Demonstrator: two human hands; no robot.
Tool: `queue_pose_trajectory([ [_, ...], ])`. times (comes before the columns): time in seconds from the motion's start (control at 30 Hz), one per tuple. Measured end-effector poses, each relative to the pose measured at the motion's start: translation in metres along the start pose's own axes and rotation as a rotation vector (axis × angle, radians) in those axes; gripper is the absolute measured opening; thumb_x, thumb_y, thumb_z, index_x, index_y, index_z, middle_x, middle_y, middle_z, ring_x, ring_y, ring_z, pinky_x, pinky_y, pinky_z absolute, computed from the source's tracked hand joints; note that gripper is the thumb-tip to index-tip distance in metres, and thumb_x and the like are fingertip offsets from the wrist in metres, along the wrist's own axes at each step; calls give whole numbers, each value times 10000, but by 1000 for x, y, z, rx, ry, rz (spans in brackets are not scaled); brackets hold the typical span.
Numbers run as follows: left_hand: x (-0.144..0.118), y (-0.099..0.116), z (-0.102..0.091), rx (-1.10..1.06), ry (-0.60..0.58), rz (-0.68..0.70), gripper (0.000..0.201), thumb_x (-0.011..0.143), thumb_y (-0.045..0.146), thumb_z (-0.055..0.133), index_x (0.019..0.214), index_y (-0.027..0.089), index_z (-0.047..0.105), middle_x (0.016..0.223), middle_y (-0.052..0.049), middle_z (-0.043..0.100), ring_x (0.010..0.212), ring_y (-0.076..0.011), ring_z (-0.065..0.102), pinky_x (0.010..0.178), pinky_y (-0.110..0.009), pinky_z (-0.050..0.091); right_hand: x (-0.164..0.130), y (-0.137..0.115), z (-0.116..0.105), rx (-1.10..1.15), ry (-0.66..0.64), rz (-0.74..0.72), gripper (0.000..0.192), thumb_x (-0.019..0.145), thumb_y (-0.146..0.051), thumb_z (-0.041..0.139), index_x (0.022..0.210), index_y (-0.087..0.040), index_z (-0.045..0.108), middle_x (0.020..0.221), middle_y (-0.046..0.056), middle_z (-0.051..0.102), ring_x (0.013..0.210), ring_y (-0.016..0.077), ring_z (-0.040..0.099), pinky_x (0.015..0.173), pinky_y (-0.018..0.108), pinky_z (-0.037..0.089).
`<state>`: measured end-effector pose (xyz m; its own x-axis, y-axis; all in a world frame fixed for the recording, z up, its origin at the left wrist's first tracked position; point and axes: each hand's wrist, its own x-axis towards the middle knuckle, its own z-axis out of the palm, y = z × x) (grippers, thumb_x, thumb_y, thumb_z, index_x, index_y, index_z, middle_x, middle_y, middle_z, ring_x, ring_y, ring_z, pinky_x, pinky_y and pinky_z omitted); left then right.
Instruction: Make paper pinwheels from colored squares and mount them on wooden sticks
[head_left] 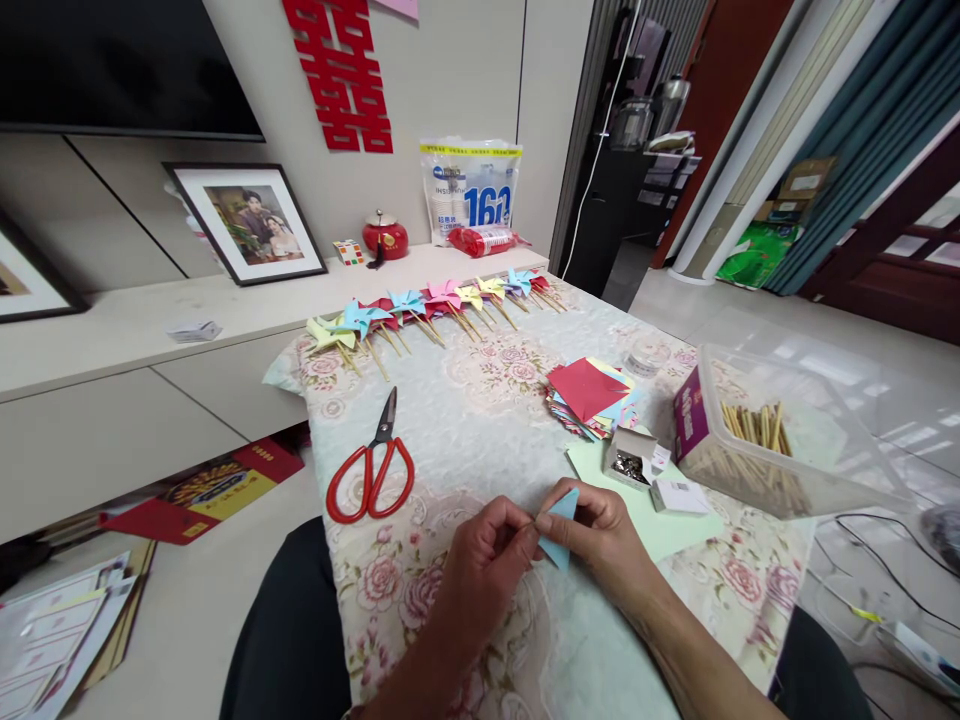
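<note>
A small piece of blue paper (556, 553) is held just above the near part of a table covered with a flowered cloth (465, 440). It is pinched by the right hand (604, 520), whose thumb is laid across the near face while the other fingers are curled behind; a pointed end is left showing above the thumb and another below it. By the left hand (487, 545), thumb and forefinger are pressed together right at the paper's left edge, so the piece is placed between the two hands, directly off the left fingertips. Whether a corner of it is gripped there cannot be told, as the tips are hidden by one another.

Beyond the right hand, a light green sheet (656, 535) is laid flat, and on it an open white box filled with small metal pieces (628, 466) is set near a closed white box (679, 497). Behind these, a pile of coloured paper squares is topped by a red square (589, 388). Farther to the right, thin sticks (757, 428) are kept in a clear plastic container (840, 460). Scissors (385, 425) with red handles are laid well apart from the left hand, to its left. Along the far edge, finished pinwheels (409, 302) are lined up in a row.
</note>
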<state>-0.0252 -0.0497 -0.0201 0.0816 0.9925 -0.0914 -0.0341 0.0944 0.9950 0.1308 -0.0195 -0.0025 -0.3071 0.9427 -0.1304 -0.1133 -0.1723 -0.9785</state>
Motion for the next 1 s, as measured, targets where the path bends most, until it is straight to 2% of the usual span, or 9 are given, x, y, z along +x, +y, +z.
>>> queue_pose_trajectory([
  [0.23,2,-6,3,-44,28,-3,255,836,404,663,732,180,599,625,-7,660,558,-125,540,542,-225,405,0,-1,0,7,3,27,321,722,-432,825,674,-169,647,554,-12,630,485,106,479,474,231,356],
  [0.4,2,-9,0,-40,73,24,223,808,361,664,687,183,605,593,-4,644,549,-130,534,543,-229,414,2,2,-3,-21,54,3,329,742,-462,795,674,-172,653,527,-41,548,486,99,439,476,230,339],
  [0.57,2,-10,3,-69,66,-43,252,794,412,675,708,184,615,598,-13,660,539,-139,553,539,-240,432,4,3,-5,-32,102,-1,352,707,-474,811,639,-173,642,514,-42,530,487,105,429,470,236,319],
  [0.87,2,-10,0,-51,74,-22,267,802,409,675,674,187,604,583,-7,641,536,-139,534,530,-241,407,3,5,-4,-2,131,-4,387,725,-505,809,632,-178,624,522,-40,537,498,108,437,501,245,334],
  [0.93,2,-8,0,-47,75,-20,261,814,399,671,681,185,603,585,-5,636,538,-137,533,535,-241,413,3,5,-4,10,121,-7,364,732,-502,808,675,-175,658,543,-36,555,508,109,449,507,243,344],
  [1.0,1,-5,-1,-29,95,-11,257,830,395,665,695,184,606,598,-2,635,549,-135,535,547,-240,425,3,5,-5,25,100,-24,332,752,-498,797,813,-181,719,623,-20,614,561,120,501,543,244,385],
])
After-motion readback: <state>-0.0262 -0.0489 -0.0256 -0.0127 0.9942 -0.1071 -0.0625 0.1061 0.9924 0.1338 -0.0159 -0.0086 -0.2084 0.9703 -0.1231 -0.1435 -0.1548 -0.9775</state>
